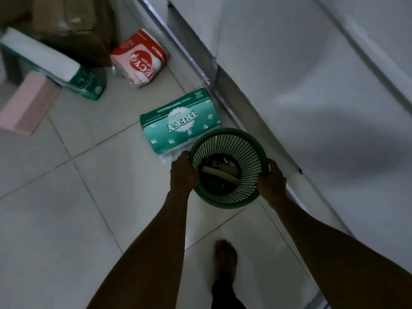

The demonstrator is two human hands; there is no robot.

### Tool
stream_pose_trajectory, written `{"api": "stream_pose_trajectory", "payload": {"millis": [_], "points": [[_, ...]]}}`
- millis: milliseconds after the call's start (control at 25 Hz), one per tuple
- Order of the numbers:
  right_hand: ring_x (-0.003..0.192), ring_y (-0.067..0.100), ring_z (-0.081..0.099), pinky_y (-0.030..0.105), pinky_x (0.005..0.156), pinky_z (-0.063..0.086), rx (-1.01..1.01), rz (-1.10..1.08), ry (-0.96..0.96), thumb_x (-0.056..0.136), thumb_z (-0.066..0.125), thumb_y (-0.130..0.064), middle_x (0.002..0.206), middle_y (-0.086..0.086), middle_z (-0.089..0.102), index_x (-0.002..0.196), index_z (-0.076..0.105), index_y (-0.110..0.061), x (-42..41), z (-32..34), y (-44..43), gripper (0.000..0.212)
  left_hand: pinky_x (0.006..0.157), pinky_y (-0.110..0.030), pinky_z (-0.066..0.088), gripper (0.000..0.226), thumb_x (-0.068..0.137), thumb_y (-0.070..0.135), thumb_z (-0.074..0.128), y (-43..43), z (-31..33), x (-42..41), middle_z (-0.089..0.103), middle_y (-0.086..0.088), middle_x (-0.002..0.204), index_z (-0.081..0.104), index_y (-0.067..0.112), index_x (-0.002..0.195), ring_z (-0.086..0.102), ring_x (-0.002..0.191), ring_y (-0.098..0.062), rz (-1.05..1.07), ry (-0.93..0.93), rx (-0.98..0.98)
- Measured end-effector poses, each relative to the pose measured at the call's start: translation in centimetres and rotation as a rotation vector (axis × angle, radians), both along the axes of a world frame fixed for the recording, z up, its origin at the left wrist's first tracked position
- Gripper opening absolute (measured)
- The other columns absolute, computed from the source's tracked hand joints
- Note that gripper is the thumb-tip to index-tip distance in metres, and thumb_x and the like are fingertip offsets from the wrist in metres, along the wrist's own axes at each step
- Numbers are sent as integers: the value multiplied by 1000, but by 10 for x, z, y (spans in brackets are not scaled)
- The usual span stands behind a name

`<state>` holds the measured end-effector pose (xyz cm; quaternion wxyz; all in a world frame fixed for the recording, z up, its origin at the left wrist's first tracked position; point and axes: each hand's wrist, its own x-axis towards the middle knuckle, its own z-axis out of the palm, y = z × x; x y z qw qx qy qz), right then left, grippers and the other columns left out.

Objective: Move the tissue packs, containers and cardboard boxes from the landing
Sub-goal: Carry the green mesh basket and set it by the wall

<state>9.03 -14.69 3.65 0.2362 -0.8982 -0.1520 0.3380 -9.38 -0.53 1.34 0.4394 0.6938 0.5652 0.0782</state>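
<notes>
I hold a round green mesh basket [229, 139] above the tiled floor, with paper scraps lying in its bottom. My left hand [183, 173] grips its left rim and my right hand [272, 181] grips its right rim. Just beyond the basket a green tissue pack [176, 126] lies flat on the floor. Farther back a red and white tissue pack [139, 58] leans by a brown cardboard box [73, 23]. Another green and white tissue pack [51, 63] lies tilted at the far left.
A pink flat lid or board [27, 103] rests on the floor at the left edge. A white wall or door [312, 85] with a metal strip runs diagonally along the right. My bare foot [225, 259] stands on the pale tiles below the basket.
</notes>
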Motion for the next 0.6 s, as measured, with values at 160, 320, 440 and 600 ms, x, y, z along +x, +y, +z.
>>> {"api": "stream_pose_trajectory", "payload": {"millis": [160,320,440,600], "points": [[104,29,63,38,83,55,-24,205,-72,94,50,-14,122,9,64,140,46,-21,-83,42,47,47,70,-29,48,29,89,2,54,9,38,-104,70,-14,102,59,4,118,67,89,-30,206,4,-11],[101,35,64,44,84,56,-33,481,-62,92,47,-10,122,14,64,141,44,-20,-225,97,105,51,69,-27,45,33,87,-1,51,12,84,-266,70,-14,100,58,4,118,66,89,-30,445,11,-16],[93,28,63,44,79,58,11,704,-10,95,46,-11,120,13,63,139,44,-17,-373,131,136,45,72,-29,49,34,86,0,51,-8,117,-422,71,-13,99,59,7,117,67,89,-31,645,25,4],[101,37,63,53,84,56,15,1005,3,94,50,-15,120,15,63,139,45,-14,-611,159,143,46,73,-29,46,36,85,-2,51,-72,158,-649,69,-14,104,57,5,120,65,95,-32,950,62,1]]}}
